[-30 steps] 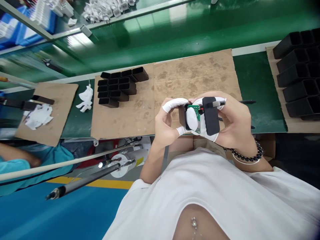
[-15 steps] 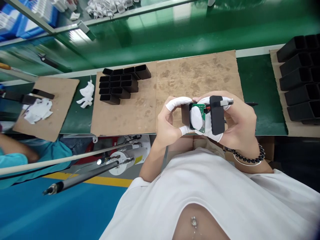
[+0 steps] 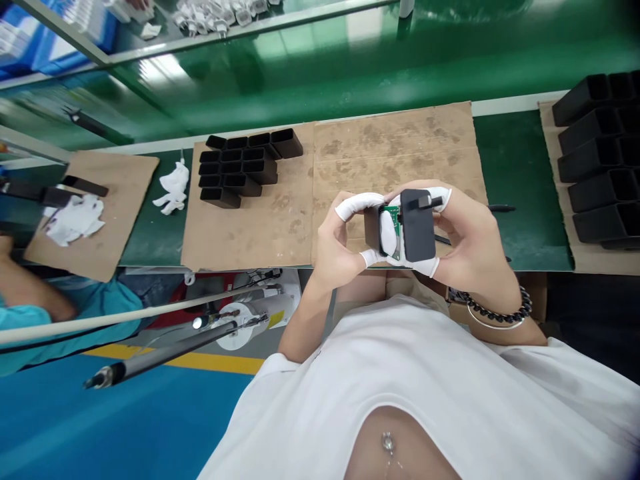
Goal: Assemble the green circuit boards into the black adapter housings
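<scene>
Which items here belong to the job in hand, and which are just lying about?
In the job:
black case, in the left hand
black end piece, in the right hand
green circuit board and white pad, between them
probably the similar open cases

Seemingly just lying about:
crumpled white item on the green bench
thin dark rod
piled white parts, top left

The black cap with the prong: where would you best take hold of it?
Probably grip the black cap by its opposite edges, coming from the picture's right: it is a flat slab, a prong juts from its face near one end, and the green circuit board and black case lie to its left.
</scene>
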A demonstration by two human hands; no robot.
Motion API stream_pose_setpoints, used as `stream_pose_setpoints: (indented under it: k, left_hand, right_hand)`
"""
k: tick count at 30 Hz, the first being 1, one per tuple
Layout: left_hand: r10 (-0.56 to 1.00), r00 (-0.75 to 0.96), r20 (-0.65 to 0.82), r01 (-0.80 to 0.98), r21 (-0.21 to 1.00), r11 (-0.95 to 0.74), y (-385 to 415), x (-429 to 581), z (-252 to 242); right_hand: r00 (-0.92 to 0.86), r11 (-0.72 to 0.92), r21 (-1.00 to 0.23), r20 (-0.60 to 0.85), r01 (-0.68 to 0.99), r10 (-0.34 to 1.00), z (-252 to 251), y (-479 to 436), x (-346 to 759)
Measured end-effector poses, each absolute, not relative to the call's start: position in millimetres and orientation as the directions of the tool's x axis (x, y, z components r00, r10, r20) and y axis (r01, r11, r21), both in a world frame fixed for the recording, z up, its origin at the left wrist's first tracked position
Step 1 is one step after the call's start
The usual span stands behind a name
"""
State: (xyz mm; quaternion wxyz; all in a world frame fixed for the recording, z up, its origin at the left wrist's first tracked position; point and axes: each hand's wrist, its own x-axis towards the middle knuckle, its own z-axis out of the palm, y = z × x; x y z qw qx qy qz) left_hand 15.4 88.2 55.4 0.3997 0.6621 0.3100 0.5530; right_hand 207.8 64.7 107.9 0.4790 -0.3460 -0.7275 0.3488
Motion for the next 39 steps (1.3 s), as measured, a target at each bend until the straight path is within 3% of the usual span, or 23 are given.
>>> stream_pose_setpoints:
  k: [3,6,9,12,17,24,34,39]
  left_hand:
    - [0.861,0.199,0.468,-0.036,0.882,-0.47,90,15,49]
    - [0.884,0.169,0.436,-0.068,0.9,-0.431,93,14,40]
    - [0.909,0.152,0.389,-0.044,0.921,-0.387,93,14,31]
    - [0.928,0.105,0.356,0.046,0.931,-0.362,90,19,23]
    - [0.943,-0.072,0.323,0.286,0.913,-0.291,83,38,0]
    - [0.922,-0.074,0.38,0.593,0.76,-0.265,74,49,-29]
    - [0.924,-0.13,0.359,0.606,0.766,-0.213,72,48,-37]
    - [0.937,-0.139,0.321,0.578,0.794,-0.187,73,47,-37]
  right_hand:
    - [-0.346,0.434,-0.89,0.367,0.138,0.863,104,72,210]
    - [-0.409,0.39,-0.921,0.357,-0.002,0.84,99,79,217]
    - [-0.275,0.433,-0.9,0.427,-0.041,0.861,103,78,220]
    - [-0.095,0.469,-0.863,0.459,0.188,0.883,106,71,210]
    - [0.049,0.312,-0.735,0.424,0.602,0.905,85,71,188]
    - [0.058,0.176,-0.649,0.322,0.74,0.945,60,83,187]
    - [0.123,0.25,-0.75,0.403,0.612,0.907,37,68,182]
    - [0.157,0.156,-0.839,0.274,0.521,0.949,9,67,167]
